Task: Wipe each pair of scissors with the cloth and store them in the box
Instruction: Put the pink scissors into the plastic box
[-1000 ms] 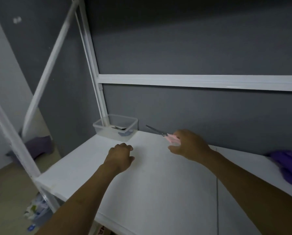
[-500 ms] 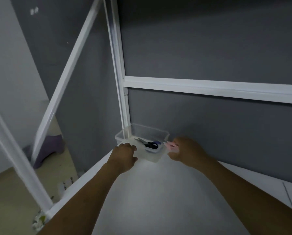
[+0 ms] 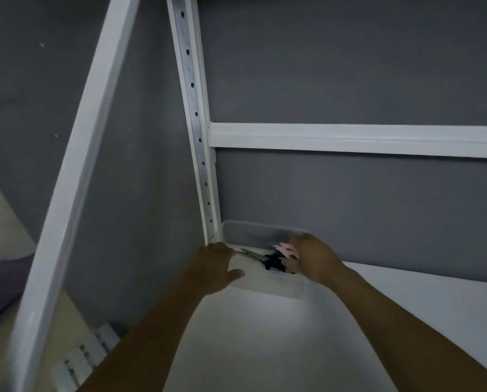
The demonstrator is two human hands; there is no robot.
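Grey wall [image 3: 349, 207] behind, white surface [image 3: 265, 349] below: the right hand [image 3: 316, 258] keeps a closed grip on the pink scissors [image 3: 287, 247], inside the clear box [image 3: 265, 232] just above the dark scissors [image 3: 273, 260], apparently to lay them down. The left hand [image 3: 217, 267] clasps the box's near corner, probably to steady it. No writing can be read.

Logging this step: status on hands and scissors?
Left hand grips box rim. Right hand holds pink scissors inside box, over dark scissors lying there. Nothing in the way.
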